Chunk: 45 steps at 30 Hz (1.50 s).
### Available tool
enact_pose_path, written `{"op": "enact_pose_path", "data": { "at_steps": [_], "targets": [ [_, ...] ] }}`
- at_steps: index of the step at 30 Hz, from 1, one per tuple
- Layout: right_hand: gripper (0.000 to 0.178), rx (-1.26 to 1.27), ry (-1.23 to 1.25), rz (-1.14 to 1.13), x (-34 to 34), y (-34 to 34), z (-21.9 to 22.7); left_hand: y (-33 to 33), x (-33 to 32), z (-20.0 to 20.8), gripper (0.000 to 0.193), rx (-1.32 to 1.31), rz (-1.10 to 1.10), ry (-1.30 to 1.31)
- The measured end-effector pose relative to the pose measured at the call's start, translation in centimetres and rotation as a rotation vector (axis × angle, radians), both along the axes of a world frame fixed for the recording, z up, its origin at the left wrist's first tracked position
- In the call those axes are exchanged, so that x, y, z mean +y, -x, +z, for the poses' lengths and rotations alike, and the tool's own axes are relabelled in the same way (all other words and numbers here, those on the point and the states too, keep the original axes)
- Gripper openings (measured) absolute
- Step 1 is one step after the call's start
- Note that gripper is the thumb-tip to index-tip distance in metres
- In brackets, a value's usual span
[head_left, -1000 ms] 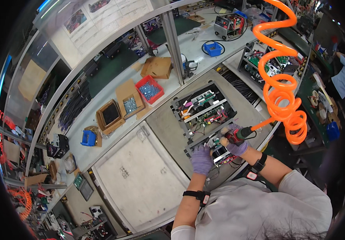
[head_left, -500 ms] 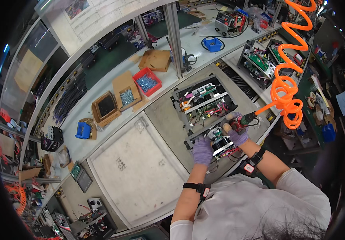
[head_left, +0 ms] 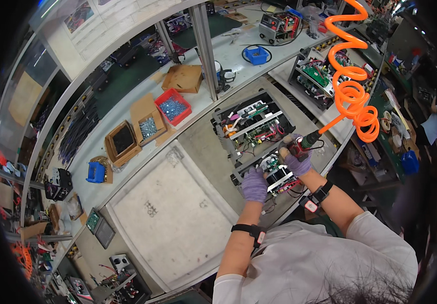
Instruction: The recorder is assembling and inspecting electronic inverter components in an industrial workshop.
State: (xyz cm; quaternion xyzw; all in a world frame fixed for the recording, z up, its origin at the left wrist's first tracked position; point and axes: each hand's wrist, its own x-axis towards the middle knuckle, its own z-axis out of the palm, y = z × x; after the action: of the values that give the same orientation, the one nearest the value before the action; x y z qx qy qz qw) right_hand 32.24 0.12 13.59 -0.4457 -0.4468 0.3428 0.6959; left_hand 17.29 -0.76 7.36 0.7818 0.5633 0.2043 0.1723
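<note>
A purple-gloved left hand of mine (head_left: 254, 185) grips the left end of the nearer open electronic unit (head_left: 278, 175), which has a circuit board, black parts, silver bars and loose red wires. In my right hand (head_left: 297, 163), also gloved, is a red air screwdriver (head_left: 300, 148), held over the right part of this unit. Its tip is hidden by the hand. An orange coiled hose (head_left: 350, 91) runs up from the tool. Just beyond lies a second open unit (head_left: 254, 124) with boards, wires and a silver crossbar.
Left of the units lies a large pale tray-like board (head_left: 173, 218). Along the bench behind stand a red bin of screws (head_left: 173, 107), cardboard boxes (head_left: 148, 126) and a blue bin (head_left: 96, 172). A metal post (head_left: 204, 50) rises behind. More units (head_left: 314, 76) sit at the far right.
The whole view has shifted slightly, so the bench appears farther left. Both hands keep their places on the nearer unit, and the screwdriver stays in my right hand.
</note>
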Motion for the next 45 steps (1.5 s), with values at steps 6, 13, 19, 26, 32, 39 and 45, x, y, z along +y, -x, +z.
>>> {"op": "enact_pose_path", "data": {
  "at_steps": [6,13,19,26,32,39,45],
  "targets": [
    [0.033,0.031,0.093,-0.089,0.1,0.0,0.2,0.5,0.3,-0.1,0.023,-0.059,-0.089,-0.031],
    [0.033,0.097,0.117,0.026,0.7,0.1,0.9,0.1,1.7,2.7,0.046,0.183,-0.07,-0.09],
    [0.034,-0.013,0.089,0.163,1.3,0.4,2.2,2.2,4.9,4.0,0.073,0.273,-0.201,-0.045],
    [0.031,-0.184,0.097,0.191,2.0,0.8,1.8,1.4,4.9,2.0,0.062,0.263,-0.166,-0.1],
    [0.034,-0.104,0.166,0.202,2.1,0.6,0.9,1.1,5.0,2.3,0.058,0.268,-0.141,0.024],
    [0.037,-0.021,0.216,0.198,1.7,0.4,0.6,1.1,5.2,2.6,0.06,0.287,-0.119,0.073],
    [0.027,-0.16,0.135,0.105,1.5,1.1,1.1,1.3,5.2,3.1,0.061,0.231,-0.121,0.096]
  ]
}}
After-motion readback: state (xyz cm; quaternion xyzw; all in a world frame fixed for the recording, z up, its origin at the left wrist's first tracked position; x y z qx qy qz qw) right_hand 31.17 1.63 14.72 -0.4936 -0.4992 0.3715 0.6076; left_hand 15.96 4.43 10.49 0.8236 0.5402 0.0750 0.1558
